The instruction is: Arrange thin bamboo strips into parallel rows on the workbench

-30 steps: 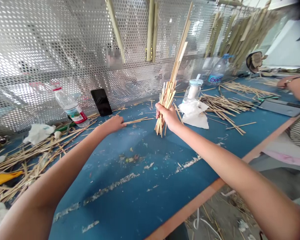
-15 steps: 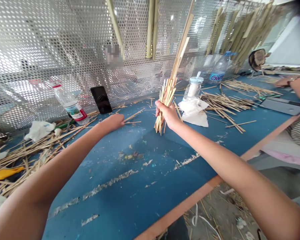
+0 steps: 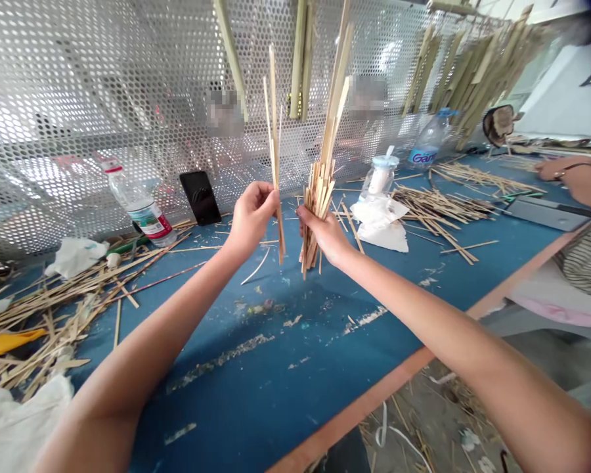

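Over the middle of the blue table (image 3: 217,407), my right hand (image 3: 325,238) is closed around a thick bundle of bamboo strips (image 3: 319,185). Most of these strips are short, and a few long ones rise well above the rest. Just left of it, my left hand (image 3: 255,213) pinches a few thin bamboo strips (image 3: 274,154) upright between thumb and fingers. The two bunches stand close together but apart. A thin curved strip (image 3: 256,266) lies on the table below my left hand.
Loose strips (image 3: 44,299) cover the left side, beside a water bottle (image 3: 150,220) and a black phone (image 3: 200,198). Tissues (image 3: 381,220), a lidded jar (image 3: 380,177) and more strips (image 3: 438,203) lie to the right. Another person's hand (image 3: 554,167) is at far right. A perforated metal screen (image 3: 167,85) stands behind.
My left hand has risen and moved right, turning its strips from lying low to upright beside the bundle. The bundle in my right hand has shifted slightly left.
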{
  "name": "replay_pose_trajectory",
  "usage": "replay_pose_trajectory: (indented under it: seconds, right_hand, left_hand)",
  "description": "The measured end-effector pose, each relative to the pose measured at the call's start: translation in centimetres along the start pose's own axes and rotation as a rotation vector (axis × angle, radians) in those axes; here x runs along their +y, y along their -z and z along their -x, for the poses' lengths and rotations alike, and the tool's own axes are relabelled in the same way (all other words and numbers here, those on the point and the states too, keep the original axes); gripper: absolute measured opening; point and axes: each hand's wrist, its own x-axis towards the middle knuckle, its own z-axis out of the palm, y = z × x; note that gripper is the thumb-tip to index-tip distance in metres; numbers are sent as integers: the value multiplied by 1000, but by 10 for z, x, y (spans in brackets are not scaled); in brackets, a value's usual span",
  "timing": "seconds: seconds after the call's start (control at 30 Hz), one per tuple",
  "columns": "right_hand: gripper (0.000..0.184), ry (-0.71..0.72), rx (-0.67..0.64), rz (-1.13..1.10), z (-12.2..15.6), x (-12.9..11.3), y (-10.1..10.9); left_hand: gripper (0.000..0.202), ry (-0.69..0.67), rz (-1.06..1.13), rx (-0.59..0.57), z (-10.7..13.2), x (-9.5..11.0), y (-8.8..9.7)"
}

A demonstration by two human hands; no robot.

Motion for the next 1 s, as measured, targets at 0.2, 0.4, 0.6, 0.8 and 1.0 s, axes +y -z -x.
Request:
replay_pose_trajectory:
  seconds: [0.2, 0.4, 0.6, 0.8, 1.0]
  right_hand:
    - [43, 116, -104, -41, 4, -6, -6]
    - [45, 27, -182, -123, 11, -13, -13]
    - [38, -19, -195, -125, 14, -17, -16]
    - [37, -64, -186, -193, 18, -22, -19]
    - [36, -54, -191, -233, 19, -23, -21]
  left_hand:
    - [7, -128, 18, 6, 8, 6, -13]
    - [7, -114, 57, 39, 10, 10, -16]
    - [6, -73, 47, -15, 18, 8, -24]
    - [7, -135, 5, 5, 18, 6, -21]
    - [7, -130, -107, 20, 20, 9, -21]
